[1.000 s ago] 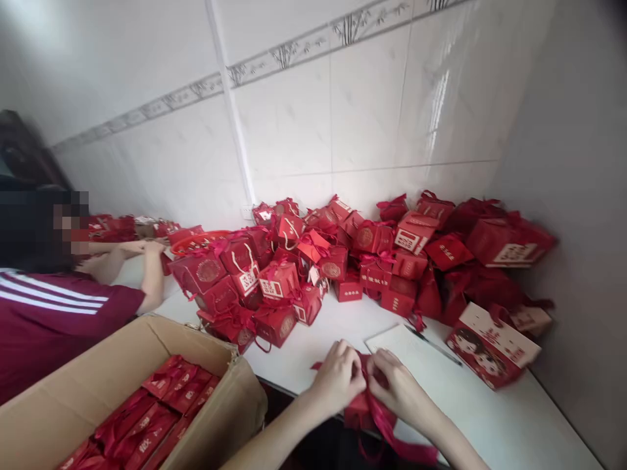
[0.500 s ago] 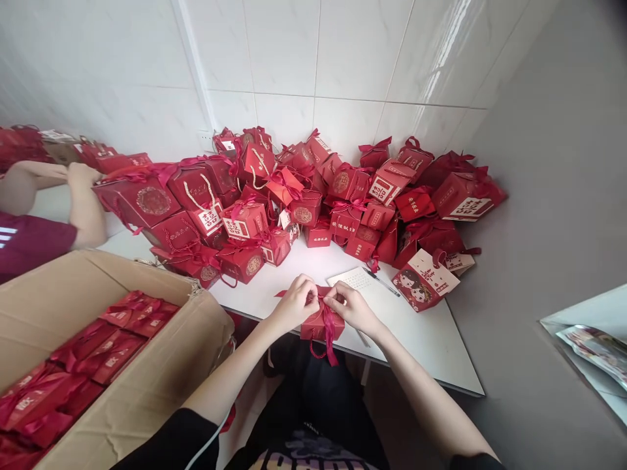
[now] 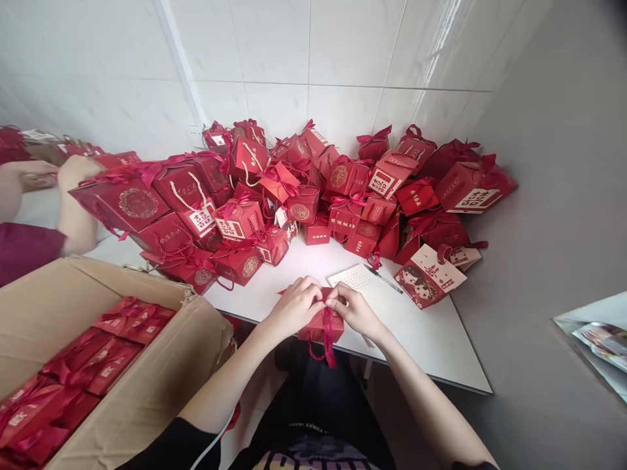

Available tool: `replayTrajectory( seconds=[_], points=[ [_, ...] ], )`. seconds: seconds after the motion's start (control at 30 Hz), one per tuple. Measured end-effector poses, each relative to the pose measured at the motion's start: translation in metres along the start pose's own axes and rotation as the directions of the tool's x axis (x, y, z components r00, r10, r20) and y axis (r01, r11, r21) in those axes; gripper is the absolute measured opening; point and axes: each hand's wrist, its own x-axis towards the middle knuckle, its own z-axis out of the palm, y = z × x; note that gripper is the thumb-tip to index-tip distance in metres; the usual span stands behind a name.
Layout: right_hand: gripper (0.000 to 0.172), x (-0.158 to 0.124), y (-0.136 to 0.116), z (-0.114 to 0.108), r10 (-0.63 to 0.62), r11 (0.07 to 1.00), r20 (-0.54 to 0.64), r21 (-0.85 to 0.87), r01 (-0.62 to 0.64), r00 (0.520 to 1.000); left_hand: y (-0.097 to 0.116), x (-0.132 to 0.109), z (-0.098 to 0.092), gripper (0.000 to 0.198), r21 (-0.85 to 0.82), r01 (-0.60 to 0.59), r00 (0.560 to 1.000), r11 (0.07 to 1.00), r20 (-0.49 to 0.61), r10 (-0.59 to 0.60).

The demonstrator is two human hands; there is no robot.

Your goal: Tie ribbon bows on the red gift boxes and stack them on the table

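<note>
A small red gift box (image 3: 313, 331) sits at the front edge of the white table, partly covered by my hands. Dark red ribbon (image 3: 328, 329) runs over its top and hangs down the front, beside a looped cord handle (image 3: 316, 356). From the left, my left hand (image 3: 300, 303) pinches the ribbon above the box with thumb and fingertips. My right hand (image 3: 353, 310) pinches it too from the right, the fingertips of both hands nearly touching. The knot or loop between them is hidden by my fingers.
Many red gift boxes (image 3: 304, 205) are piled along the wall. A notepad (image 3: 353, 277) and a pen (image 3: 383, 279) lie right of my hands. An open cardboard carton (image 3: 142, 365) with red boxes stands at left. Another person's arm (image 3: 78, 202) rests beyond it.
My hands have drawn closer together at the ribbon, fingertips now almost meeting. The view has shifted slightly. At the far left, the other person's hands have moved a little.
</note>
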Motion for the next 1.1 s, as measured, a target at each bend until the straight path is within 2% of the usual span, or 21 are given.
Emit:
replayTrajectory(
  seconds=[0.13, 0.2, 0.3, 0.4, 0.5, 0.57, 0.63, 0.73, 0.8, 0.9, 0.97, 1.03, 1.1],
  points=[
    [0.02, -0.001, -0.004, 0.0, -0.028, 0.998, 0.033, -0.056, 0.03, 0.999, 0.001, -0.008, 0.003, 0.01, -0.077, 0.05, 0.985, 0.996, -0.159, -0.062],
    [0.014, -0.002, -0.007, 0.0, -0.044, 0.994, 0.038, -0.1, 0.047, 0.998, 0.003, -0.011, 0.009, 0.013, -0.124, 0.085, 0.955, 0.989, -0.274, -0.116],
    [0.009, -0.003, -0.01, 0.001, -0.075, 0.982, 0.043, -0.168, 0.081, 0.996, 0.005, -0.013, 0.018, 0.014, -0.207, 0.12, 0.885, 0.971, -0.42, -0.199],
    [0.011, -0.003, -0.011, 0.002, -0.09, 0.974, 0.047, -0.203, 0.098, 0.995, 0.005, -0.01, 0.024, 0.013, -0.383, 0.174, 0.787, 0.907, -0.499, -0.362],
    [0.013, -0.002, -0.01, 0.004, -0.103, 0.97, 0.047, -0.214, 0.111, 0.994, -0.003, -0.005, 0.022, 0.011, -0.678, 0.195, 0.617, 0.709, -0.477, -0.626],
    [0.013, -0.002, -0.009, 0.005, -0.112, 0.969, 0.059, -0.214, 0.122, 0.992, -0.014, -0.002, 0.017, 0.007, -0.791, 0.173, 0.518, 0.587, -0.434, -0.737],
    [0.012, -0.003, -0.008, 0.006, -0.103, 0.971, 0.06, -0.21, 0.114, 0.993, -0.027, -0.002, 0.01, 0.005, -0.84, 0.146, 0.465, 0.523, -0.408, -0.786],
    [0.01, -0.004, -0.01, 0.006, -0.068, 0.972, 0.043, -0.222, 0.076, 0.997, -0.042, -0.007, -0.006, 0.013, -0.901, 0.067, 0.409, 0.428, -0.366, -0.836],
    [0.005, -0.003, -0.012, 0.007, -0.049, 0.964, 0.039, -0.259, 0.057, 0.998, -0.045, -0.013, -0.016, 0.022, -0.935, 0.0, 0.405, 0.354, -0.323, -0.855],
    [0.007, 0.0, -0.017, 0.007, -0.023, 0.939, 0.054, -0.343, 0.04, 0.998, -0.044, -0.021, -0.028, 0.033, -0.976, -0.094, 0.472, 0.196, -0.217, -0.855],
    [0.009, 0.003, -0.019, 0.006, -0.003, 0.941, 0.073, -0.336, 0.028, 0.997, -0.042, -0.025, -0.032, 0.036, -0.984, -0.124, 0.514, 0.125, -0.172, -0.84],
    [0.013, 0.005, -0.019, 0.003, 0.026, 0.974, 0.087, -0.227, -0.006, 0.996, -0.041, -0.029, -0.035, 0.037, -0.986, -0.126, 0.531, 0.105, -0.157, -0.833],
    [0.018, 0.005, -0.018, -0.002, 0.076, 0.997, 0.093, -0.027, -0.074, 0.993, -0.042, -0.031, -0.036, 0.037, -0.99, -0.123, 0.552, 0.075, -0.131, -0.823]
  ],
)
